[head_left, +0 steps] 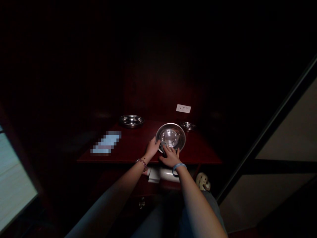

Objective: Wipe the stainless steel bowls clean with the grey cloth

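A shiny steel basin (pixel 170 135) is tilted toward me above the dark red shelf, its round inside showing. My left hand (pixel 153 148) is closed on the left rim, with the thumb near the inner edge. At the lower part of the basin is my right hand (pixel 171 157), its fingers reaching over the rim onto the inner wall. Beneath those fingers shows a small dark grey patch (pixel 162 145), perhaps a cloth, too dim to name surely. The right hand partly hides the basin's near rim.
The red wooden shelf (pixel 138 145) carries a steel basin (pixel 131 121) at the back left, a smaller steel bowl (pixel 188 126) at the back right and a blurred pale rectangle (pixel 106 143) at left. A white socket (pixel 183 108) is on the back wall. Below lies a white roll (pixel 169 174).
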Available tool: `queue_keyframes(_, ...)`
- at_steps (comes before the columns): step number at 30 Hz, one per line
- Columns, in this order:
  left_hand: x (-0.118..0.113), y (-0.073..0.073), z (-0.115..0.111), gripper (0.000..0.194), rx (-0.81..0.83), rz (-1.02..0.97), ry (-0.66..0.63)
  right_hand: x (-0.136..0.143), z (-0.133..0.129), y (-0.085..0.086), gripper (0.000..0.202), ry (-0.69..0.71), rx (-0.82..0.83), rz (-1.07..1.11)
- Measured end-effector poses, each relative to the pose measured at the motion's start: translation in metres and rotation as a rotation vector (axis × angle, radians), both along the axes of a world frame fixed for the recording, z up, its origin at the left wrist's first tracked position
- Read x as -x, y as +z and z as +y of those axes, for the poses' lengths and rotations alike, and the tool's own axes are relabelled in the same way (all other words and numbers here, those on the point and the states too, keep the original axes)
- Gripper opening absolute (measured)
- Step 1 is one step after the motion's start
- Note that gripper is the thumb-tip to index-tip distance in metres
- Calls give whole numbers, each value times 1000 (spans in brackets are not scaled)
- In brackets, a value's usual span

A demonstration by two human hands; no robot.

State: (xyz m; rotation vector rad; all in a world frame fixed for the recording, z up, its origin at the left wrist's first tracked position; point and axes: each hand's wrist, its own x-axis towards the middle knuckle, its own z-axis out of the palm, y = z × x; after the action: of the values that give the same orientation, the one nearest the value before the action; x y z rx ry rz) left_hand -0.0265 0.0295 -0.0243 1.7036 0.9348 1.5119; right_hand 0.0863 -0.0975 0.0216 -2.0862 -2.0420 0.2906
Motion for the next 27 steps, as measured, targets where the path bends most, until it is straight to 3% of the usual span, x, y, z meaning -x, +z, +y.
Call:
queue_keyframes(7,0,-1,1,25,34,-1,14,4,3,-4,80,33,-17,38)
queue_keyframes(14,-2,-4,5,29,41,-4,19,8,-1,-11,67,9,-149,-45)
queue_keyframes(27,-1,4,-4,29,41,12,29,13,-2,-16,62,-5,-277,-107)
